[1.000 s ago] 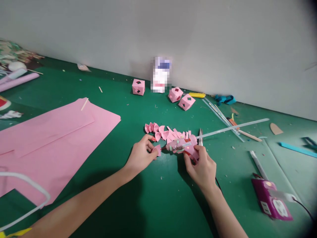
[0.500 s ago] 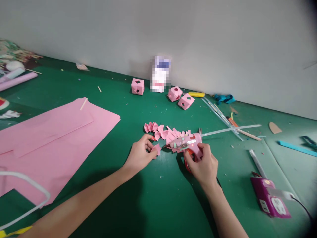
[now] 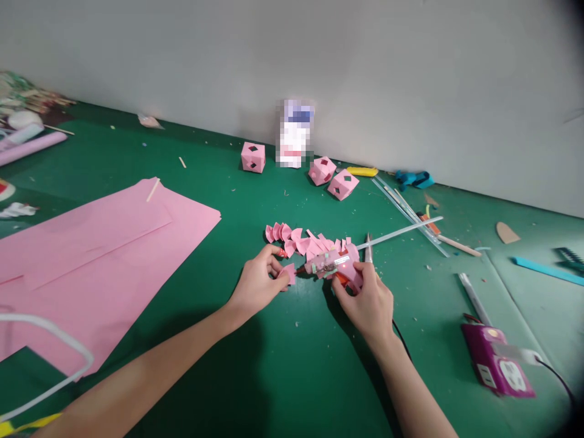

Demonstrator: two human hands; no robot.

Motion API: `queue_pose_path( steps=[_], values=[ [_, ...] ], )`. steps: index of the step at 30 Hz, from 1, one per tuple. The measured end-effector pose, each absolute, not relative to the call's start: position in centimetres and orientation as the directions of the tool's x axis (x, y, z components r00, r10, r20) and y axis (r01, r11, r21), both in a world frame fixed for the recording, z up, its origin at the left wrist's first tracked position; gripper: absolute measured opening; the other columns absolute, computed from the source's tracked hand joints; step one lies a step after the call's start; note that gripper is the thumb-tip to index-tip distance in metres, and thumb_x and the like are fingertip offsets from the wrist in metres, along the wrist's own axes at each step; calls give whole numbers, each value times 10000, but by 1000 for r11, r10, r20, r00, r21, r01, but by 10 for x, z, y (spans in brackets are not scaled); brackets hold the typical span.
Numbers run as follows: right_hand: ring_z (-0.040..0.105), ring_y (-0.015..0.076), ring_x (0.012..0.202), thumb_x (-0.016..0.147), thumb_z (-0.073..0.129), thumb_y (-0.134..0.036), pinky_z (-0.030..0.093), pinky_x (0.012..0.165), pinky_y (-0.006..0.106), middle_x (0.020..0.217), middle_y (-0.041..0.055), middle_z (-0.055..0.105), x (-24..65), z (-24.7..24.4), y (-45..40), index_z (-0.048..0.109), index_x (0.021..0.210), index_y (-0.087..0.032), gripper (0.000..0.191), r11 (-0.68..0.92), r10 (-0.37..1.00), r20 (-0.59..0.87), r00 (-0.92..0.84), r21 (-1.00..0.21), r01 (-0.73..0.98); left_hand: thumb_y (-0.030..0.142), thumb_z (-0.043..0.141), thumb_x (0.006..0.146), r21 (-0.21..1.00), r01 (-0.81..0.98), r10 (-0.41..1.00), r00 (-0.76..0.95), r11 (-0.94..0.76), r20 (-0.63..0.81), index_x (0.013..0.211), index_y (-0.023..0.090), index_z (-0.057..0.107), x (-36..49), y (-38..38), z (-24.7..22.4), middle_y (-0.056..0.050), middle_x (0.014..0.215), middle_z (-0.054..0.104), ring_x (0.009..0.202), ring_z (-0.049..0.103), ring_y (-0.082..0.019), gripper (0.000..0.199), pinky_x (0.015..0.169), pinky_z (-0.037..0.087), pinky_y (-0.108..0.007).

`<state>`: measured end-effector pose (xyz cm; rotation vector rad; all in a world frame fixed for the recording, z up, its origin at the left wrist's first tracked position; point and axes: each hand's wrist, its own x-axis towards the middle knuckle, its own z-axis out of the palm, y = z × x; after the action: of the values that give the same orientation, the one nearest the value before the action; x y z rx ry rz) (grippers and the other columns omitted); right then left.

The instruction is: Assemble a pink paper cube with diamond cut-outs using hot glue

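Between the thumb and fingers of my left hand (image 3: 261, 278) is a small pink paper piece (image 3: 288, 274). My right hand (image 3: 368, 298) grips a pink glue gun (image 3: 340, 264), its nozzle pointing left at the edge of that piece. Whether the nozzle touches the paper cannot be made out. A clear glue stick (image 3: 401, 232) sticks out of the gun's back. Just behind both hands lie several curled and folded pink paper pieces (image 3: 296, 240), partly hidden by the gun.
Pink sheets (image 3: 114, 243) cover the left. Pink paper cubes (image 3: 253, 157) and a blurred upright phone-like object (image 3: 295, 134) stand near the wall. A purple power adapter (image 3: 497, 365), glue sticks (image 3: 410, 213) and pliers-like metal tool (image 3: 368, 248) lie right.
My right hand has moved left with the glue gun, bringing the nozzle up to the paper piece. More of the metal tool shows behind it. My left hand is nearly still.
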<state>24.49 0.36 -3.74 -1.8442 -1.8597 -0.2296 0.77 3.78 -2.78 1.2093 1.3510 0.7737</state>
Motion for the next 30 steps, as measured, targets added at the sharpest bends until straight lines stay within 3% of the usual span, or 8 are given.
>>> queue_pose_path(
  steps=[13, 24, 30],
  values=[
    [638, 196, 550, 860, 650, -501, 451, 536, 277, 729, 36, 727, 246, -31, -1, 609, 1035, -202, 349, 38, 901, 428, 75, -250, 968, 166, 663, 774, 942, 239, 954, 131, 234, -270, 1082, 226, 542, 9, 38, -27, 64, 732, 657, 652, 730, -162, 336, 639, 610, -301],
    [648, 223, 591, 868, 625, -539, 440, 547, 296, 748, 68, 735, 242, -34, 3, 602, 1038, -198, 381, -21, 889, 432, 154, -297, 955, 148, 658, 766, 932, 271, 949, 137, 240, -284, 1072, 225, 539, 9, 39, -23, 68, 707, 664, 642, 740, -170, 337, 645, 594, -300],
    [627, 206, 580, 866, 651, -494, 436, 559, 292, 727, 39, 714, 245, -34, 0, 595, 1038, -208, 338, 49, 892, 446, 73, -255, 966, 161, 663, 771, 934, 245, 945, 137, 259, -298, 1089, 222, 536, 9, 39, -25, 65, 719, 656, 644, 737, -168, 348, 645, 612, -306]
  ],
)
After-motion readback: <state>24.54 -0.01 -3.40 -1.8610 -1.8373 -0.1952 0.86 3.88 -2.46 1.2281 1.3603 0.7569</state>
